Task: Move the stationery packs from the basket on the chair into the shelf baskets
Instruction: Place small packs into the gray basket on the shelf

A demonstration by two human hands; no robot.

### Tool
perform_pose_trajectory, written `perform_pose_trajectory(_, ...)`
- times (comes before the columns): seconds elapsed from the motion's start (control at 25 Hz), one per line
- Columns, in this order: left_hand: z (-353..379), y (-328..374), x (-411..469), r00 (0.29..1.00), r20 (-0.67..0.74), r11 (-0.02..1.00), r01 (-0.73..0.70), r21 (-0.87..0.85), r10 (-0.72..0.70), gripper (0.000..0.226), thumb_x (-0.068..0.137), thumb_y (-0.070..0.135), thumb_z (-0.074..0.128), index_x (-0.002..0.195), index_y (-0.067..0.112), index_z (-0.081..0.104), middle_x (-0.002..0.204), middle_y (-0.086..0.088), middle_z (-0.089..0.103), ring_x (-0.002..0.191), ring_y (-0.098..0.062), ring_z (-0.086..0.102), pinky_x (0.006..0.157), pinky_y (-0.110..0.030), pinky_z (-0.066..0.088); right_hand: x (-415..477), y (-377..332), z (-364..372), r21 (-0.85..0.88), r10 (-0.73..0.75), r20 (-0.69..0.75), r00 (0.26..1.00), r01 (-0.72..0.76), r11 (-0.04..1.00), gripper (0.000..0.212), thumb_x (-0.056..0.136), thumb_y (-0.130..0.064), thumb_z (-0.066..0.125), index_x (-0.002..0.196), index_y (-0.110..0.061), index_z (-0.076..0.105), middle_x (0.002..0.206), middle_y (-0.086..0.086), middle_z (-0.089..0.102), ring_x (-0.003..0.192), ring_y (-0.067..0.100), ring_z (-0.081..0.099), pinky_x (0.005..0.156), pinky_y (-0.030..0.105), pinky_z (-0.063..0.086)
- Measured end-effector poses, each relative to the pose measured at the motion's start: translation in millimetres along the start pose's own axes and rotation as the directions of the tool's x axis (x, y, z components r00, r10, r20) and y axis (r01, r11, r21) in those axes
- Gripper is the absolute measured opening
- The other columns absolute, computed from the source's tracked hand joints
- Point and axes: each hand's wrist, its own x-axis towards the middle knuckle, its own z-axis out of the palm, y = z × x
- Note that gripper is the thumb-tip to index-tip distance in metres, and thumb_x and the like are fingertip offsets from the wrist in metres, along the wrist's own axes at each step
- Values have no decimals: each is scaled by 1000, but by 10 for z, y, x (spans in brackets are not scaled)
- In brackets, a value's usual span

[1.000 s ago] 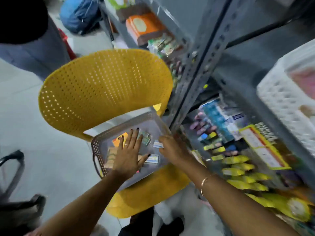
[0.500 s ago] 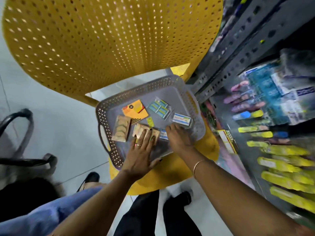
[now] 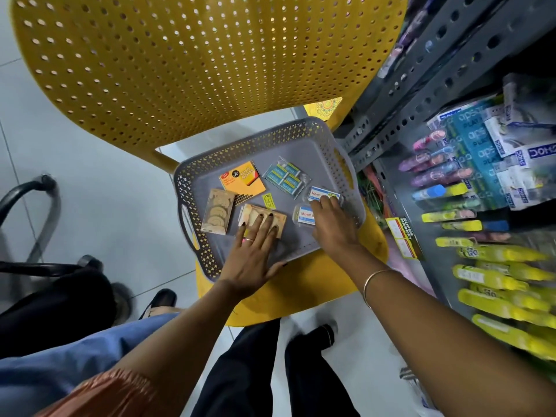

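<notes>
A grey perforated basket (image 3: 346, 173) sits on the yellow chair (image 3: 180, 70). Inside lie an orange sticky-notes pack (image 3: 242, 179), a clear pack of blue erasers (image 3: 285, 177), a tan pack (image 3: 217, 210), a second tan pack (image 3: 278, 219) and two small white-and-blue packs (image 3: 322, 194) (image 3: 302, 215). My left hand (image 3: 255, 251) lies flat, fingers spread, on the second tan pack. My right hand (image 3: 332, 224) reaches in with fingertips on the upper white-and-blue pack; its grip is unclear.
A grey metal shelf (image 3: 436, 94) stands right of the chair, filled with yellow highlighter packs (image 3: 505, 284), coloured pens (image 3: 436, 164) and boxed packs (image 3: 517, 155). Black chair legs (image 3: 30, 224) are at left. Another person's legs and shoes (image 3: 159, 299) are on the tiled floor.
The view has dropped closer over the basket. My right hand has moved up to the upper white-and-blue pack. My left hand stays flat on the tan pack.
</notes>
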Motion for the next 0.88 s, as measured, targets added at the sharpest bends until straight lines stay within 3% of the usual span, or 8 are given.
perform_pose_trajectory(0.16, -204, 87, -9, 1000, -2, 999, -10, -39, 10, 80, 91, 63, 8, 142, 4, 27, 148, -18, 26, 137, -28, 12, 110, -54, 9, -188, 62, -244, 34, 32, -74, 997, -30, 999, 46, 81, -9, 61, 123, -6, 44, 125, 18, 50, 119, 34, 42, 93, 43, 42)
perform_pose_trajectory(0.36, -827, 274, 63, 990, -110, 990, -99, -101, 88, 81, 89, 65, 17, 144, 6, 23, 153, -13, 14, 141, -28, 5, 113, -45, 0, -588, 102, -1104, 148, 116, -246, 962, -81, 986, 48, 75, -10, 66, 121, -8, 50, 118, 17, 54, 115, 36, 45, 89, 46, 47)
perform_pose_trajectory(0.56, -1998, 666, 338, 938, -215, 957, -288, -42, 273, 89, 89, 69, 10, 137, 0, 39, 147, -17, 29, 136, -33, 24, 103, -57, 29, -1366, 159, -2586, 273, 222, -442, 869, -105, 956, 48, 75, -15, 65, 120, -9, 51, 118, 16, 52, 115, 33, 42, 89, 44, 42)
perform_pose_trajectory(0.68, -2758, 1104, 437, 850, -346, 903, -430, -19, 398, 87, 88, 70, 15, 132, 1, 43, 144, -19, 36, 136, -31, 23, 102, -56, 31, -2043, 299, -3336, 363, 316, -558, 767, -117, 924, 46, 72, -16, 66, 117, -10, 55, 112, 17, 56, 108, 34, 46, 88, 41, 42)
perform_pose_trajectory(0.88, -3543, 2445, 309, 580, -531, 701, -712, 37, 618, 81, 89, 67, 19, 128, 1, 46, 140, -22, 40, 134, -35, 25, 103, -51, 25, -3506, 791, -3805, 483, 556, -624, 549, -289, 827, 48, 74, -23, 70, 118, -9, 56, 115, 18, 57, 112, 31, 47, 92, 33, 37)
